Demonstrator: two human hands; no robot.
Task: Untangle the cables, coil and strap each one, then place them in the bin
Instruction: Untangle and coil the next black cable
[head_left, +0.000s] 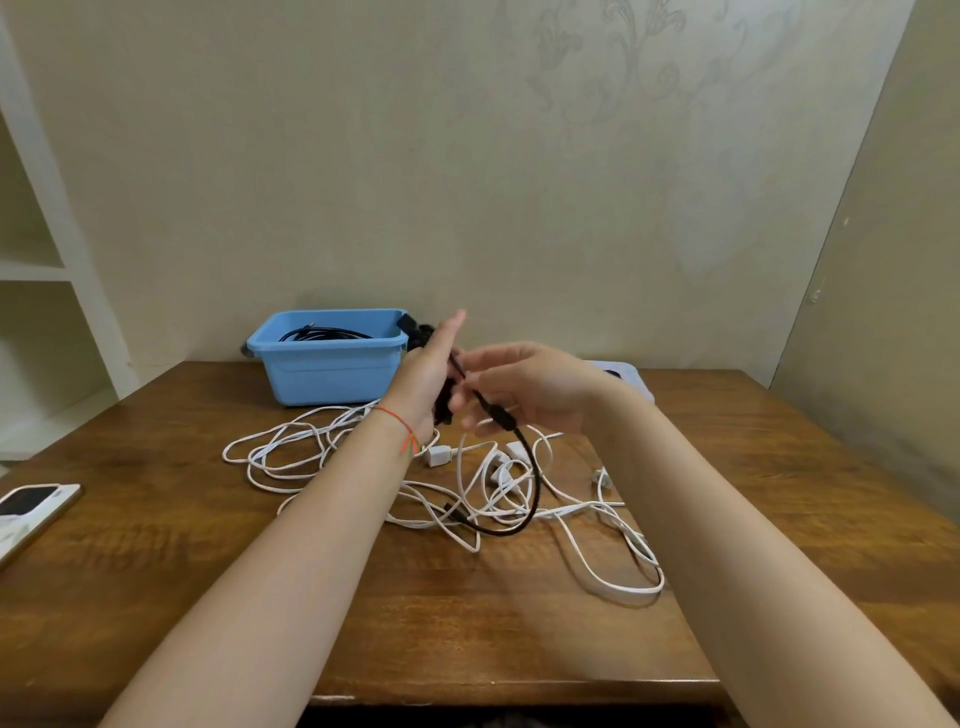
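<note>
A black cable (527, 486) runs from my hands down in a loop onto the table. My left hand (431, 371) stands upright above the tangle and holds black coils of that cable against its palm. My right hand (524, 387) pinches the black cable just right of the left hand. Several white cables (363, 470) lie tangled on the wooden table (182, 561) under both hands. A blue bin (327, 358) stands at the back by the wall with a coiled black cable (322, 332) inside.
A phone (28, 506) lies at the table's left edge. A white object (621, 376) sits behind my right wrist, mostly hidden. White shelves (36, 270) stand at the left. The wall runs close behind the bin.
</note>
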